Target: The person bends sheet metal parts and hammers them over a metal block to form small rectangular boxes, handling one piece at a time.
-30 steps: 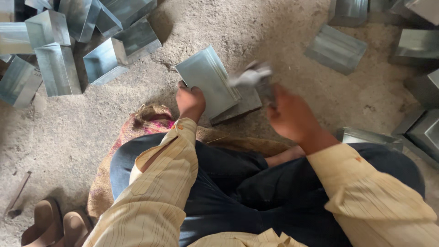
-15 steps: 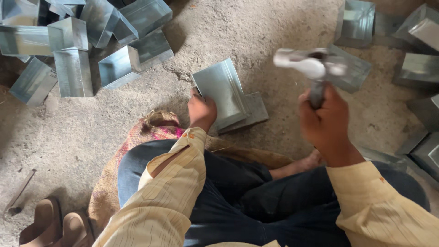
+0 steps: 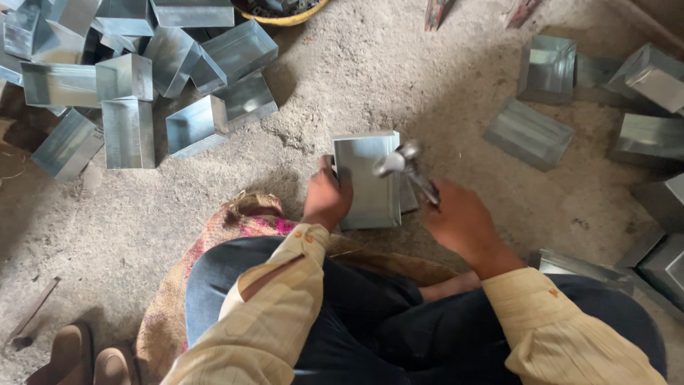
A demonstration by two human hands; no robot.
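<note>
My left hand (image 3: 326, 201) grips the sheet-metal box (image 3: 368, 180) on the floor (image 3: 342, 85) before my knees; my right hand (image 3: 459, 222) is clenched on a hammer (image 3: 405, 165) over it. I judge it mid-forming; finished boxes (image 3: 128, 93) lie piled far left.

A heap of shiny galvanised sheet-metal boxes (image 3: 128, 93) lies jumbled on the far left of the dusty concrete floor (image 3: 399, 78). More rectangular metal boxes (image 3: 529, 132) are scattered on the right, apart from one another, some cut off by the frame edge. At the far edge sits the rim of a yellow basin (image 3: 285, 16). Near left, a pair of brown shoes (image 3: 92, 360) rests beside a worn pink-and-tan sack cloth (image 3: 242, 221).
</note>
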